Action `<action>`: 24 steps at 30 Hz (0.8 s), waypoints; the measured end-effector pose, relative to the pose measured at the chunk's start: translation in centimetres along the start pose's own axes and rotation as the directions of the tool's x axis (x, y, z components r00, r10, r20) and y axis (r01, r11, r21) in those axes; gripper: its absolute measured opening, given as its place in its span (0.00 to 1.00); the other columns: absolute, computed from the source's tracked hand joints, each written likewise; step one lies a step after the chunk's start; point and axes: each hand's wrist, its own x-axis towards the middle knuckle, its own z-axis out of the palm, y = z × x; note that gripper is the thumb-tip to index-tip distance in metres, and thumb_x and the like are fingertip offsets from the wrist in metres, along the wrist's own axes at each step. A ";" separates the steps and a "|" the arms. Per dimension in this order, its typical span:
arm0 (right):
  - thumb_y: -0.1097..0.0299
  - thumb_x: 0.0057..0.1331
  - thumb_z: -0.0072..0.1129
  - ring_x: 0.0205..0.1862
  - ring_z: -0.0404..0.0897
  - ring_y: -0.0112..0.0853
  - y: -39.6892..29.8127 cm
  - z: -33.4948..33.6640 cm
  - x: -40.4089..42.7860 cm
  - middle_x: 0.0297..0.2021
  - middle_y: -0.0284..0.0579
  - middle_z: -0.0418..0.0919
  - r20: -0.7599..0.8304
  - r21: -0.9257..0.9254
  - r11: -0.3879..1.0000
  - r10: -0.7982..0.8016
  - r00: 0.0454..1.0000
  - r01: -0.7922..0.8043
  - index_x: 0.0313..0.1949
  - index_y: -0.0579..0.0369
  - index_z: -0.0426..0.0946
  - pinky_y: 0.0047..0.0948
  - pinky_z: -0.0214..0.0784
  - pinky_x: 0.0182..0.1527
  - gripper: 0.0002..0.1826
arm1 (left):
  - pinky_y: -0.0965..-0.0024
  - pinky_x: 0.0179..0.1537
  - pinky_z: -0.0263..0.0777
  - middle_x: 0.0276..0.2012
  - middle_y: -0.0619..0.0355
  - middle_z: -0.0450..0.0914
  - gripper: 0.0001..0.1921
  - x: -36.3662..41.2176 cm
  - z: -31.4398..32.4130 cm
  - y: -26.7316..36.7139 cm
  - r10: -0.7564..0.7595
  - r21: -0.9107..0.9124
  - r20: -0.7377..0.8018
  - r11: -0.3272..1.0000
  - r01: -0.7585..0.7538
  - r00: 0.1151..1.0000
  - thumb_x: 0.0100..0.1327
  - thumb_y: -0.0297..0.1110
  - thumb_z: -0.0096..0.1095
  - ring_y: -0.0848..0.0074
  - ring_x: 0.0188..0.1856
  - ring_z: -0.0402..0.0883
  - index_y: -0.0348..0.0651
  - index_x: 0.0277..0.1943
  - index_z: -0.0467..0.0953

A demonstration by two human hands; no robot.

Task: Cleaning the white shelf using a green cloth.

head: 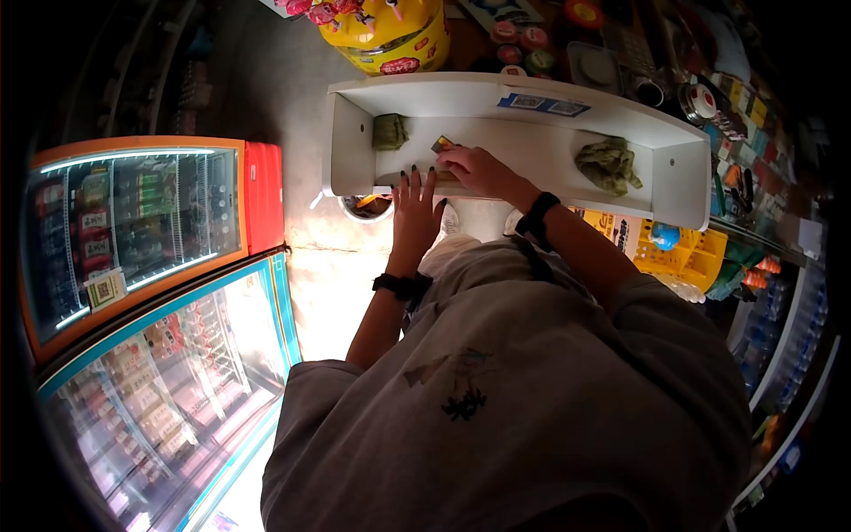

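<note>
Before me is a white counter unit with raised sides and back. My left hand rests on its near edge, fingers spread, next to a pale brownish strip that I cannot make out well. Just to the right and farther in, my right hand pinches a small, colourful flat packet or card above the white surface. A folded olive-green cloth sits in the left corner. Toward the right end lies a crumpled olive-green cloth.
Two glass-door fridges stand left: an orange-framed one and a blue-framed one. Behind the counter are a yellow lollipop tub and several small jars. A yellow basket is at right, a bin below the left edge.
</note>
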 end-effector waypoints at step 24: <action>0.71 0.62 0.50 0.55 0.70 0.48 6.8 -11.1 -13.3 0.50 0.56 0.73 -0.707 -0.330 0.872 0.025 0.706 -0.362 0.46 0.63 0.73 0.41 0.63 0.56 0.14 | 0.49 0.62 0.53 0.62 0.46 0.62 0.27 1.7 -0.3 -1.7 -0.012 0.071 0.083 0.997 0.006 0.996 0.66 0.40 0.48 0.57 0.65 0.58 0.33 0.63 0.58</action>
